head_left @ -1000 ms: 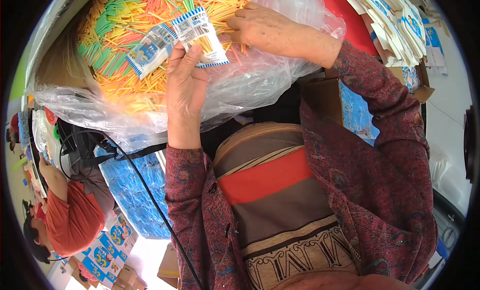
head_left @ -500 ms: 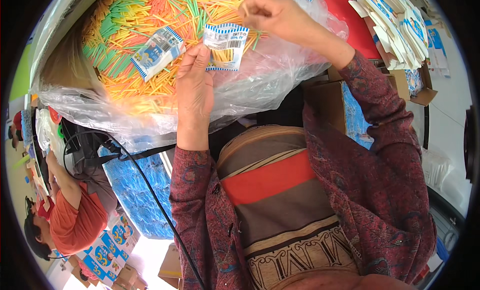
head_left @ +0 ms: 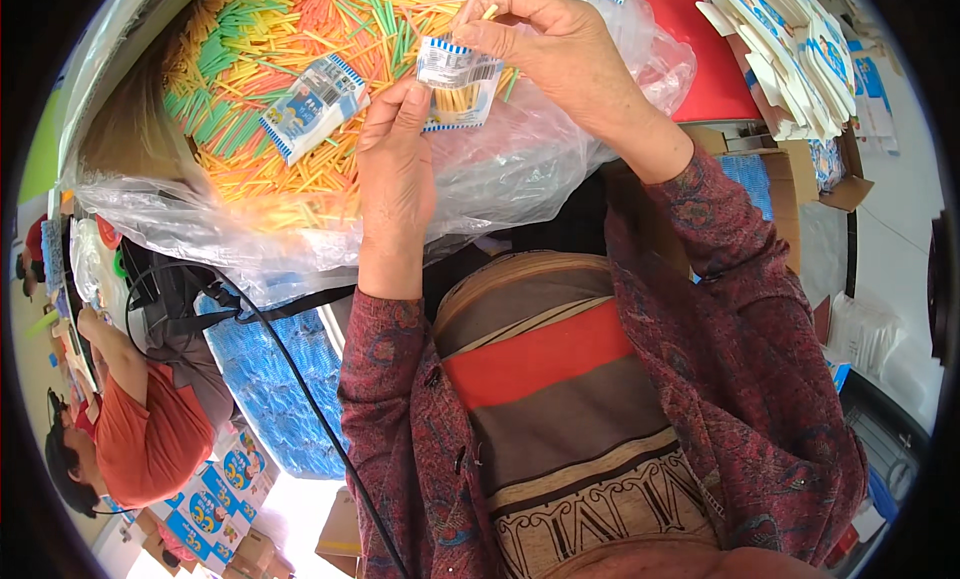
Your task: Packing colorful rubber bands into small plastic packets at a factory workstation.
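Note:
My left hand [head_left: 397, 144] pinches the left edge of a small blue-and-white packet [head_left: 458, 79] between thumb and fingers. Through its clear lower part, yellow sticks show. At the packet's top edge, my right hand [head_left: 565, 54] is closed on a few thin sticks [head_left: 469, 3], pinkish and pale; whether their lower ends are inside the packet I cannot tell. Beneath both hands spreads a heap of thin coloured sticks [head_left: 290, 29], orange, yellow, green and pink. A second blue-and-white packet [head_left: 315, 107] lies on the heap, left of my left hand.
Clear plastic sheeting [head_left: 520, 179] lines the big container of sticks. White-and-blue flat cartons [head_left: 790, 49] are stacked at the far right, beside a red surface [head_left: 700, 79]. A bag of blue packets [head_left: 275, 379] stands lower left, near a co-worker in an orange shirt [head_left: 155, 429]. A black cable [head_left: 300, 379] crosses there.
My right hand has moved left and down over the packet's top, and pinkish sticks now show in its fingers. The held packet has shifted slightly up and right.

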Available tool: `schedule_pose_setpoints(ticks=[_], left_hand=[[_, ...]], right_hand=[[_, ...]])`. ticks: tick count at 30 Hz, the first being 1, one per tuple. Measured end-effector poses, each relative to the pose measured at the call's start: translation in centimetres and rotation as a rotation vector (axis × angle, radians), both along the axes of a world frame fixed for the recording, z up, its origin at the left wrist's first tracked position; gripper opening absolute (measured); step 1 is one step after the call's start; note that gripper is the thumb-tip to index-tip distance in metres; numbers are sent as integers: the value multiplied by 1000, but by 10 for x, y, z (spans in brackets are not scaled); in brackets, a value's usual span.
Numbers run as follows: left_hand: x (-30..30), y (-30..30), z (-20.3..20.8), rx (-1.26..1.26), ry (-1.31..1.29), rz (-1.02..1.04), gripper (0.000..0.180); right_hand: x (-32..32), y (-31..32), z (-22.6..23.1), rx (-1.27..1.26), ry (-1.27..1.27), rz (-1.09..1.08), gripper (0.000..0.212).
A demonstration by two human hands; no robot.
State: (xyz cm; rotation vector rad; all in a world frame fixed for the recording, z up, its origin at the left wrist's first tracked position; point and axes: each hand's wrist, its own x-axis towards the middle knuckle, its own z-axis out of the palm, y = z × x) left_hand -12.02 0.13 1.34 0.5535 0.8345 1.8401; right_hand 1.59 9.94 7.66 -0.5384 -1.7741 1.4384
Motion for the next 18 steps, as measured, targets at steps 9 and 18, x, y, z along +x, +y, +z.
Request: schedule_pose_setpoints(ticks=[9,18], left_hand=[[-2,0,0,1,-9,0,15],[2,1,7,21,-55,-24,16]], right_hand=[[-10,-9,15,91,115,61,15],[-7,-4,-15,269,49,-16,39]])
